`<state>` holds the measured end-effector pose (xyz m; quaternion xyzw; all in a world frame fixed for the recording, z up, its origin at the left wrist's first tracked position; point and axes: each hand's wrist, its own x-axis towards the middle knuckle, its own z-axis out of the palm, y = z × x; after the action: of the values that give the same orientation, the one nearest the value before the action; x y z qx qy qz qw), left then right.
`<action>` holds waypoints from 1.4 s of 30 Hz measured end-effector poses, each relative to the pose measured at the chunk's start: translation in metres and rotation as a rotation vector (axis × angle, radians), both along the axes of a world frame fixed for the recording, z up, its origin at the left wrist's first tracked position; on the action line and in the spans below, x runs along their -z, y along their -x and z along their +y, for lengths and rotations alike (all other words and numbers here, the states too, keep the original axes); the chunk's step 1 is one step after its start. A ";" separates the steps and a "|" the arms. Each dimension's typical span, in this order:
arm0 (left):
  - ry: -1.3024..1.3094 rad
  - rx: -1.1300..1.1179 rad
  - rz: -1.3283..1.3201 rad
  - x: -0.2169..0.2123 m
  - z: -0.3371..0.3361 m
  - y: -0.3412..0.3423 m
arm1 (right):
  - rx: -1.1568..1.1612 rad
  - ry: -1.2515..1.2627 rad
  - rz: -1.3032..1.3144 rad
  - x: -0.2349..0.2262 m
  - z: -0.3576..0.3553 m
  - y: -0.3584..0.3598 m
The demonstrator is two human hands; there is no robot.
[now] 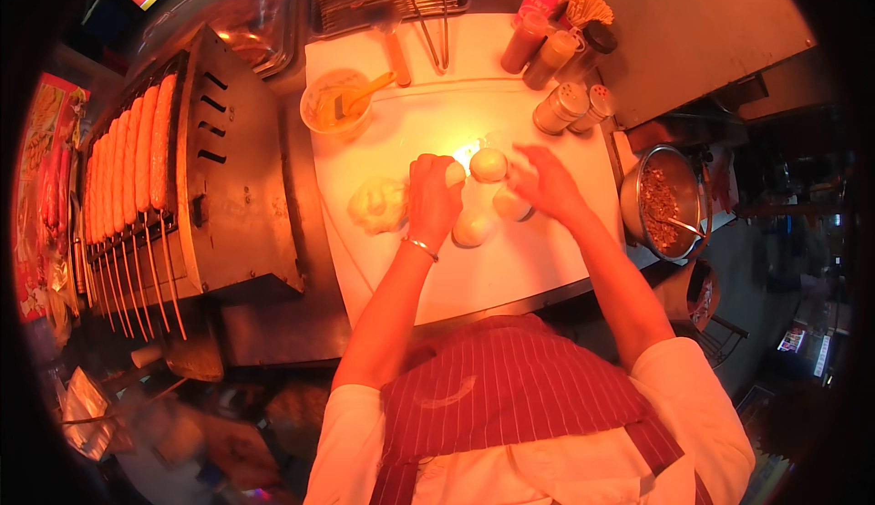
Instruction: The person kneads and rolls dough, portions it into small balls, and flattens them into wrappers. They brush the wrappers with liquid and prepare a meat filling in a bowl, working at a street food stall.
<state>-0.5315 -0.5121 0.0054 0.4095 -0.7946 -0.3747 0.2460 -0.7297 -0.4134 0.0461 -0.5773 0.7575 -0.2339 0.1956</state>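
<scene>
Between my hands, three round pale dough balls are grouped on the white board [437, 286]: a far ball [489, 166], a near ball [472, 230] and a right ball [513, 204]. My left hand [434, 202], with a bracelet at its wrist, is curled round a dough piece [455, 173] whose rounded end shows beside the thumb. At the right, my right hand [549, 182] has its fingers apart, close by the right ball; whether it touches that ball I cannot tell. A larger lumpy dough mass [376, 206] lies left of my left hand.
At the left stands a metal grill [241, 172] with skewered sausages [137, 154]. A bowl with an orange-handled brush [333, 108], shakers [560, 108] and sauce bottles [524, 42] line the board's far side. Beyond its right edge sits a steel bowl of chopped filling [661, 200].
</scene>
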 end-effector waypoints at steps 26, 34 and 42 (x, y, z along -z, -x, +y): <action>0.009 0.117 0.018 -0.004 0.081 -0.017 | 0.101 -0.047 0.041 0.015 0.028 -0.052; -0.147 0.120 0.274 -0.016 0.084 -0.031 | 0.016 0.061 -0.059 0.015 0.038 -0.046; -0.210 -0.100 0.224 -0.002 0.097 -0.041 | 0.113 0.042 0.042 0.036 0.039 -0.057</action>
<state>-0.4900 -0.4150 0.0077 0.4277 -0.6973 -0.4863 0.3071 -0.6725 -0.3748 0.0096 -0.5424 0.7877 -0.2483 0.1541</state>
